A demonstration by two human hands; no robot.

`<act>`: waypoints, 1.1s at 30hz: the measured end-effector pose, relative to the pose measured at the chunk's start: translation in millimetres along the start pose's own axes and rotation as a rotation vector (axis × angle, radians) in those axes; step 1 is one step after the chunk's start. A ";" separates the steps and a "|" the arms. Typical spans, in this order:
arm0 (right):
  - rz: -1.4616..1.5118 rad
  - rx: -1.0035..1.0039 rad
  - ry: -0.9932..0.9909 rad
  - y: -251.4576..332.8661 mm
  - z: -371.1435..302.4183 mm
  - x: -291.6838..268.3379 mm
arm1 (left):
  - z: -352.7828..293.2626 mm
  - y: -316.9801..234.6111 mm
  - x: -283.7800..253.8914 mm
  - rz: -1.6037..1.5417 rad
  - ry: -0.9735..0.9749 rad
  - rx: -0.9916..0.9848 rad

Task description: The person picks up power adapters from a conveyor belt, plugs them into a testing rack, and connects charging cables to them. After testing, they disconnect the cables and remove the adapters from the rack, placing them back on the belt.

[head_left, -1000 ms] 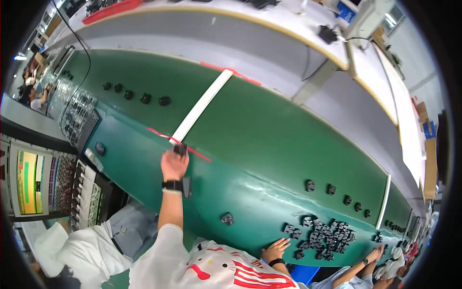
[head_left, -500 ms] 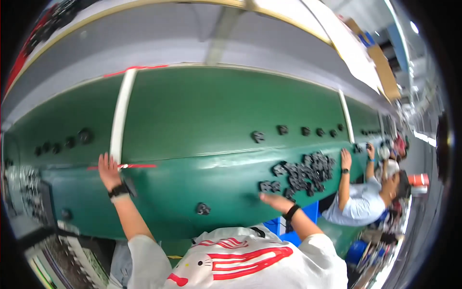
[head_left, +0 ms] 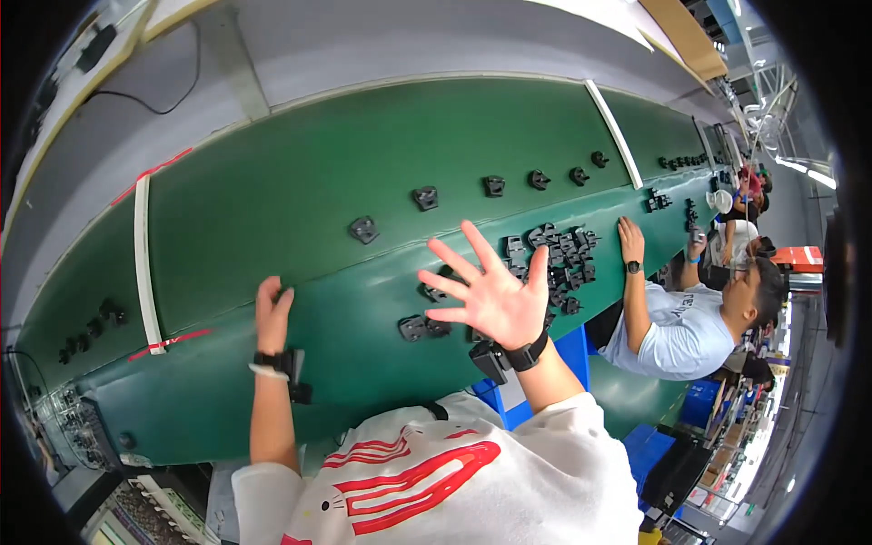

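Note:
My right hand (head_left: pixel 498 298) is raised over the bench with its palm showing. Its fingers are spread wide and hold nothing. Beyond and beside it lies a pile of small black plastic parts (head_left: pixel 568 254), partly hidden by the hand. Two black parts (head_left: pixel 423 327) sit just left of its lower fingers. My left hand (head_left: pixel 272 313) is over the green bench mat (head_left: pixel 345 300), with thumb and fingers apart and slightly curled. Nothing shows in it. Each wrist wears a dark band with a black box; the one on my right wrist (head_left: pixel 495 361) sticks out sideways.
Spaced black parts (head_left: pixel 425 198) form a row along the green belt (head_left: pixel 300 182). White strips (head_left: pixel 145 263) cross the belt; more black parts (head_left: pixel 112 312) lie beyond the left one. At right a co-worker (head_left: pixel 690 318) sits at the bench. Blue bins (head_left: pixel 572 359) stand below its edge.
The view has turned and shifted. My right hand has risen from the pile's edge and spread its fingers. My left hand has moved right, away from the white strip.

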State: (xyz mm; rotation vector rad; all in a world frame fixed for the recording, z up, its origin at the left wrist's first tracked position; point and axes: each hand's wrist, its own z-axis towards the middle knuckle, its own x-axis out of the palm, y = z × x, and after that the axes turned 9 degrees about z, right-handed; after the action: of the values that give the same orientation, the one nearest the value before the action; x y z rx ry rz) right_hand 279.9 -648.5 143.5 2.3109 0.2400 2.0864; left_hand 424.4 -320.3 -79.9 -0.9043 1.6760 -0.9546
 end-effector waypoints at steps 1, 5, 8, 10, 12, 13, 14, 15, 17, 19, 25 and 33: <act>-0.017 0.001 0.016 15.3 -4.9 -6.9 | 13.9 -20.8 18.5 0.234 0.012 0.059; -0.028 0.034 0.058 72.0 -17.3 -22.4 | 46.3 -70.4 107.6 0.739 0.015 0.077; -0.108 0.041 0.023 119.5 -30.7 -37.5 | 54.3 -110.3 179.8 0.686 0.095 0.129; -0.288 0.063 -0.087 159.9 -35.3 -55.7 | 53.2 -139.5 220.3 0.715 0.113 0.212; -0.696 0.100 -0.431 212.4 -35.0 -88.6 | 54.2 -158.9 246.6 0.792 0.176 0.281; -0.759 0.096 -0.603 243.1 -37.9 -108.3 | 53.6 -165.4 261.7 0.830 0.238 0.279; -0.733 0.052 -0.749 268.9 -36.5 -126.2 | 50.9 -168.4 273.9 0.890 0.248 0.284; -0.722 -0.037 -0.833 289.0 -34.6 -142.1 | 48.4 -172.7 284.3 0.968 0.245 0.300; -0.813 -0.102 -0.899 306.6 -18.3 -164.2 | 47.5 -169.7 287.2 1.032 0.162 0.353; -1.229 -0.210 -0.941 303.1 9.6 -182.1 | 52.7 -164.4 277.2 1.039 0.166 0.362; -2.006 0.153 -1.152 220.2 78.3 -192.1 | 38.5 -164.8 234.7 0.772 0.224 0.313; -2.519 0.151 -0.669 169.5 90.5 -205.0 | -100.6 -153.0 129.2 0.229 0.108 -0.048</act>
State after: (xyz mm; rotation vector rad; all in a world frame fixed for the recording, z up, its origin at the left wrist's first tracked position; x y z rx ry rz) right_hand 367.1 -833.8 -48.8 0.6675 1.7232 -0.0479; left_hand 315.2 -481.1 31.6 -0.6833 1.8559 -0.8226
